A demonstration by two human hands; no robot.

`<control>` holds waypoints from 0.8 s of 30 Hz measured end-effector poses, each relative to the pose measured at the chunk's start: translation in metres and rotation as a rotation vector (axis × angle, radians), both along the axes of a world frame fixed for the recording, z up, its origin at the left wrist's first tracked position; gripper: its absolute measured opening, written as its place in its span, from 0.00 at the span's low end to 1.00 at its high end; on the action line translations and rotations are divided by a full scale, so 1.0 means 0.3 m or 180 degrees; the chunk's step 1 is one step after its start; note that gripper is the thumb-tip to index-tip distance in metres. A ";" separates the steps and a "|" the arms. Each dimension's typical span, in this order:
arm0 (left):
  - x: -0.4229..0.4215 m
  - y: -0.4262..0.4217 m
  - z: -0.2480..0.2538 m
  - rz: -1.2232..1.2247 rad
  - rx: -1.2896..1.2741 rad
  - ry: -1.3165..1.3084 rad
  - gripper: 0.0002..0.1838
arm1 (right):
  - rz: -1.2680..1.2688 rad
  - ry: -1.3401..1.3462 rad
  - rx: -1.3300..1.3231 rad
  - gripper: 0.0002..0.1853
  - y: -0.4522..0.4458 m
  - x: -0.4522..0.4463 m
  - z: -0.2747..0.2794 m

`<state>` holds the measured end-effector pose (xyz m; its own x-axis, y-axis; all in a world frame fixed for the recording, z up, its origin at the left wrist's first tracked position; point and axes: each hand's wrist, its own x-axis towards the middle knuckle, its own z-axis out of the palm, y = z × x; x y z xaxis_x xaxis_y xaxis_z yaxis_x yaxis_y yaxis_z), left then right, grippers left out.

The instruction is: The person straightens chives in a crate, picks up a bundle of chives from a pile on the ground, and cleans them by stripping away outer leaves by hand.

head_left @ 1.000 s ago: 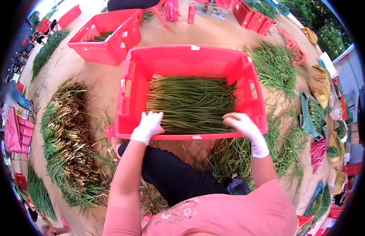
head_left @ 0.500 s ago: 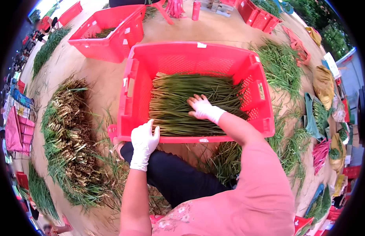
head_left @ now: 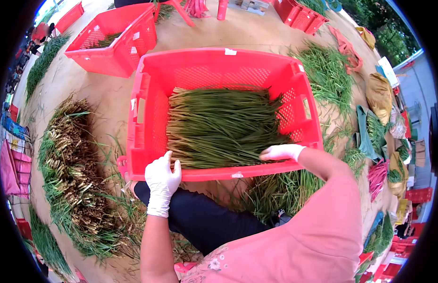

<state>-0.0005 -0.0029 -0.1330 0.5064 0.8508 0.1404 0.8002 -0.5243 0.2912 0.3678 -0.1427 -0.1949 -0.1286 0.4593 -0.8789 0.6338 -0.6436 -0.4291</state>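
Observation:
A red plastic crate (head_left: 226, 57) stands in front of me, with long green chives (head_left: 219, 125) lying side by side in it, pale ends to the left. My left hand (head_left: 163, 178), in a white glove, is closed on the near rim at the left corner, thumb and forefinger showing above it. Inside the crate, by the near wall, my right hand (head_left: 281, 152) is also gloved. Its fingers are stretched out to the left and touch the right, near part of the chives. Part of its fingers is hard to see.
At left lies a long pile of chives (head_left: 75, 174) with dry, brown root ends. Another red crate (head_left: 103, 56) stands behind at left. Loose greens (head_left: 325, 78) are spread on the floor at right, near a yellow sack (head_left: 379, 96). My dark-trousered leg (head_left: 204, 212) is below the crate.
My right hand has moved from the middle of the chives toward me and right, to the near wall. My left hand stays on the rim. The whole view has shifted slightly.

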 end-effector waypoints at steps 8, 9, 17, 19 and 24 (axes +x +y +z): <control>0.001 0.005 -0.017 -0.0055 0.0190 -0.0075 0.17 | -0.0391 -0.1310 -0.0217 0.25 0.032 0.147 0.007; 0.001 0.001 -0.017 -0.0051 0.0186 -0.0087 0.17 | -0.0757 -0.1497 0.0165 0.22 0.038 0.176 0.007; 0.000 0.001 -0.019 -0.0010 0.0236 -0.0058 0.17 | -0.0731 -0.1715 0.1822 0.21 0.075 0.191 -0.110; -0.003 0.002 -0.017 -0.0013 0.0251 -0.0059 0.17 | 0.0465 -0.1678 0.1657 0.35 0.104 0.090 -0.069; 0.005 0.005 -0.001 0.0069 -0.0007 -0.0088 0.16 | 0.1563 -0.1822 0.0844 0.39 0.102 -0.075 -0.175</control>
